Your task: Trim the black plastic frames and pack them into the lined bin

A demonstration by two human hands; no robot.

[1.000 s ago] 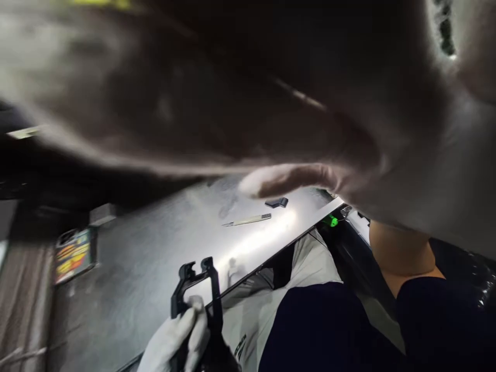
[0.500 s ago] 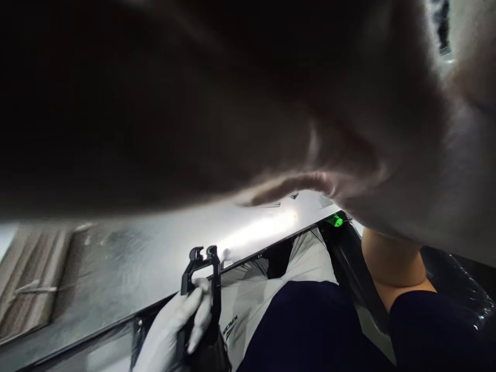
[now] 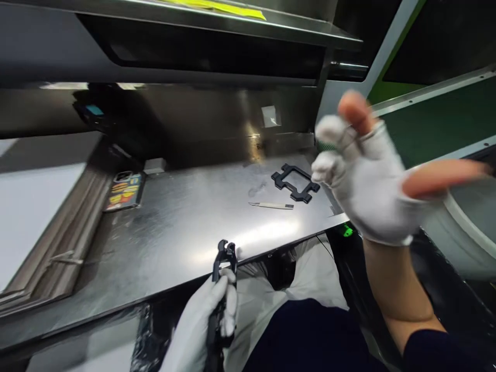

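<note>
This looks like a work spot in a factory or workshop. There is a long, shiny metal table (image 3: 174,227) with scratches on it, a metal shelf (image 3: 201,20) right above it, and a green belt (image 3: 437,119) with metal rails running along the right side. A black plastic frame (image 3: 295,183) and a thin little knife (image 3: 271,205) lie on the table.

Open worktop (image 3: 186,217) centre — phone (image 3: 124,191) left, black frame (image 3: 295,182) and knife (image 3: 271,205) right
</note>
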